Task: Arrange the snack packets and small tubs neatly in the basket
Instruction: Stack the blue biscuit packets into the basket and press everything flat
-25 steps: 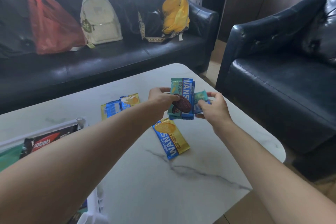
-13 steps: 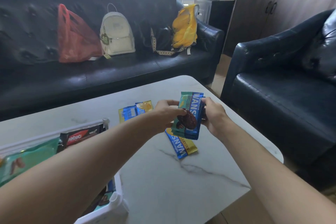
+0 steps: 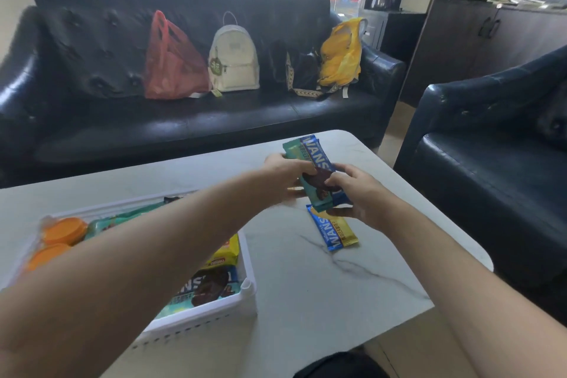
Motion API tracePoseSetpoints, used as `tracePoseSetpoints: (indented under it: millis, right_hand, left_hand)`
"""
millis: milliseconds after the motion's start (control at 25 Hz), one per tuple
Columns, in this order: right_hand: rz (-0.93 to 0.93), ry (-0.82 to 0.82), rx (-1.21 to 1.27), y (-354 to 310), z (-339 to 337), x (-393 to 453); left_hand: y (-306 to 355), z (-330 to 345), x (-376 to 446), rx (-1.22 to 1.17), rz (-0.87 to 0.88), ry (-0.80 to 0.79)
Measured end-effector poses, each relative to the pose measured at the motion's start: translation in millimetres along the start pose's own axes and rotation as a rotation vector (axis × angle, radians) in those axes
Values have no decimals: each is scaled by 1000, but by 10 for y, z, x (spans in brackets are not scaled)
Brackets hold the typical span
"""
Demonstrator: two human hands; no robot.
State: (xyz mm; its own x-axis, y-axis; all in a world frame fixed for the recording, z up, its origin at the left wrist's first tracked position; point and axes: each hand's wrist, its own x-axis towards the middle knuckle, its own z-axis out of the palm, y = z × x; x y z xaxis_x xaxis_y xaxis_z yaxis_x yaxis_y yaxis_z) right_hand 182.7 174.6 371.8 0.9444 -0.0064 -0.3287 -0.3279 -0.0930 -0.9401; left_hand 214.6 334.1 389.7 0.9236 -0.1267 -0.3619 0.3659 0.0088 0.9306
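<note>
Both hands hold a small stack of teal and blue snack packets (image 3: 310, 156) above the far half of the marble table (image 3: 322, 279). My left hand (image 3: 287, 176) grips the stack's left edge; my right hand (image 3: 359, 193) pinches its near right end. Just under them a yellow and blue packet (image 3: 336, 232) lies flat on the table. The white basket (image 3: 211, 314) stands at the near left and holds orange-lidded tubs (image 3: 63, 230), a yellow packet (image 3: 227, 250) and a teal packet (image 3: 202, 288). My left forearm covers much of the basket.
A black sofa (image 3: 184, 126) behind the table carries a red bag (image 3: 171, 67), a cream backpack (image 3: 233, 61), a black bag and a yellow bag (image 3: 342, 54). A dark armchair (image 3: 491, 169) stands close on the right. The table's right edge is rounded.
The view has tilted up and the basket has come fully into sight. The stack in my hands has turned from upright to slanting, and the two packets left of my hand are out of sight.
</note>
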Motion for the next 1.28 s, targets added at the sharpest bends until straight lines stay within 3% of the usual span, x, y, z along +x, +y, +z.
tracePoseSetpoints:
  millis: [160, 320, 560, 1000, 1280]
  right_hand:
    - [-24, 19, -24, -93, 191, -105]
    - [-32, -23, -40, -131, 430, -155]
    - [-89, -72, -127, -116, 879, -175]
    - [-243, -201, -552, 241, 1577, -472]
    - [-356, -245, -795, 420, 1761, -673]
  left_hand:
    - [96, -431, -215, -64, -43, -22]
    - [62, -862, -363, 40, -6, -3]
    - [-129, -1351, -621, 87, -93, 31]
    - [-753, -1928, -1386, 279, -75, 210]
    - [-1141, -2033, -1668, 611, -24, 302]
